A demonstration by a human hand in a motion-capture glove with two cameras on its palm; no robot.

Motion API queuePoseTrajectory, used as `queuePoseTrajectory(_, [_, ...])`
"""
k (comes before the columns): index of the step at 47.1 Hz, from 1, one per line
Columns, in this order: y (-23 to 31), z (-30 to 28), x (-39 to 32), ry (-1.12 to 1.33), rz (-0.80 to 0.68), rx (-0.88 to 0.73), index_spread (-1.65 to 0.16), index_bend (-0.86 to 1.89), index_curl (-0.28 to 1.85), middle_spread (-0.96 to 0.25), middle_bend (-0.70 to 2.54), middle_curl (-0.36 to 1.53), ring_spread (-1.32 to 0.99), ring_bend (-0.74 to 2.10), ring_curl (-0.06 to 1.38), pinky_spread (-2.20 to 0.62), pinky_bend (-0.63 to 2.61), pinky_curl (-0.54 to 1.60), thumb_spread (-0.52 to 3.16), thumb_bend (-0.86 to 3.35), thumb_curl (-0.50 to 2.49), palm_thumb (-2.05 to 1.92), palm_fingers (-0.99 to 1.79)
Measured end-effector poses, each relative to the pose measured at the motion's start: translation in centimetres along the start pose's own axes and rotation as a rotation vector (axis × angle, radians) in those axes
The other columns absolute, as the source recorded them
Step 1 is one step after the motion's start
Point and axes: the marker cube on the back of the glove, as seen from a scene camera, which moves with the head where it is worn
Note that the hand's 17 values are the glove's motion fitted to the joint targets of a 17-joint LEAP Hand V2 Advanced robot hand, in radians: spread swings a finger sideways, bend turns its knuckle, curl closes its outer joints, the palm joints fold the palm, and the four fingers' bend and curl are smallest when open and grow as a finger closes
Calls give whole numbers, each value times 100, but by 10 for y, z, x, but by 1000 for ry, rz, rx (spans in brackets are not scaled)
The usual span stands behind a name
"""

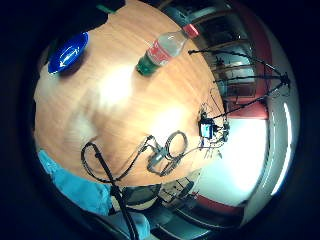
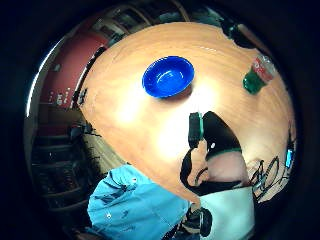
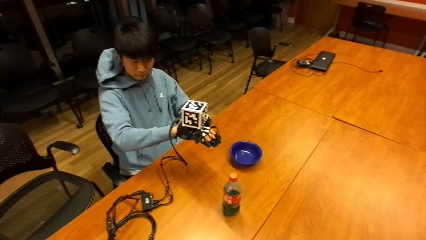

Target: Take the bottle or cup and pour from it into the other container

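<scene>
Bottle (image 3: pixel 231 195) is stood upright on the table (image 3: pixel 313 150), red cap on top, with the blue bowl (image 3: pixel 245 152) near it at about 1 o'clock. Both are left untouched. The right hand (image 3: pixel 202 135) is held up in the air at 10 o'clock from the bowl. Nothing is held; its fingers are loosely bent.

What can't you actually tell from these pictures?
- Gloved right hand, outside view: the cube above it covers part; finger pose too small to read.
- Bottle: label text too small in every view; whether the cap is sealed is unclear.
- Blue bowl: whether it holds any liquid is unclear through glare.
</scene>
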Motion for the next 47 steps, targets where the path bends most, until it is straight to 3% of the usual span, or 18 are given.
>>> queuePoseTrajectory(12, [11,-3,20,-126,73,27,-27,18,33,2,16,25,6,27,25,20,35,21,111,14,34,66,52])
queuePoseTrajectory(25, [22,2,60,-141,90,112,-29,6,27,4,18,29,7,33,29,20,45,25,111,4,37,66,40])
queuePoseTrajectory(47, [27,10,114,-139,148,241,-30,10,18,5,21,33,10,43,32,20,62,30,107,-2,40,64,21])
